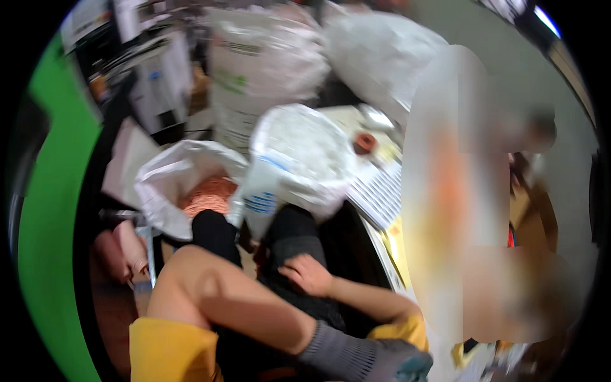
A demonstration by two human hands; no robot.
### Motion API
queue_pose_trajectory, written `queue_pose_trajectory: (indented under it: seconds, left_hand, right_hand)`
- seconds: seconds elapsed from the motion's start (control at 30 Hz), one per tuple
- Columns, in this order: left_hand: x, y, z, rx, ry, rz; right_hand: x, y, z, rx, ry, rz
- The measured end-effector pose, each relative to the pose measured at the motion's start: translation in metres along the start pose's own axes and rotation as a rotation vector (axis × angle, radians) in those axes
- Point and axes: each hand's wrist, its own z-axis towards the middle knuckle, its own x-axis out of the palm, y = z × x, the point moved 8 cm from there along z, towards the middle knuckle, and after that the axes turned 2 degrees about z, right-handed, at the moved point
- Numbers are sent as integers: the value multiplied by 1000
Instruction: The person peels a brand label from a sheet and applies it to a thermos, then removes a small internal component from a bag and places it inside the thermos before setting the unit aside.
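Observation:
My left arm bends across my body from a yellow sleeve. At its end, my left hand (404, 366) wears a grey knit glove with a teal patch and is close to my right upper arm. Its fingers are blurred and partly cut off by the lower edge. My bare right hand (309, 274) lies on dark grey cloth over my thigh, fingers slightly apart, with nothing seen in them. Beyond my knees stand two open white sacks. The left sack (156, 184) contains orange-pink pieces (210, 194); the right sack (261, 184) is filled with whitish, translucent material (305, 143).
Large white sacks (267, 70) stand behind the open ones. To the right, a table bears a lined sheet (379, 194), a small reddish-brown round thing (364, 143) and a shiny silvery object (375, 118). A green surface (57, 210) runs along the left. The far right is blurred.

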Motion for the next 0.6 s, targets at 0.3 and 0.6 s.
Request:
queue_pose_trajectory:
  seconds: [0.3, 0.6]
  left_hand:
    - [-18, 18, 16, -64, 45, -17]
    - [-54, 33, 30, -48, -44, -6]
  right_hand:
    - [39, 17, 32, -145, 391, 229]
    - [52, 9, 71, -217, 576, 270]
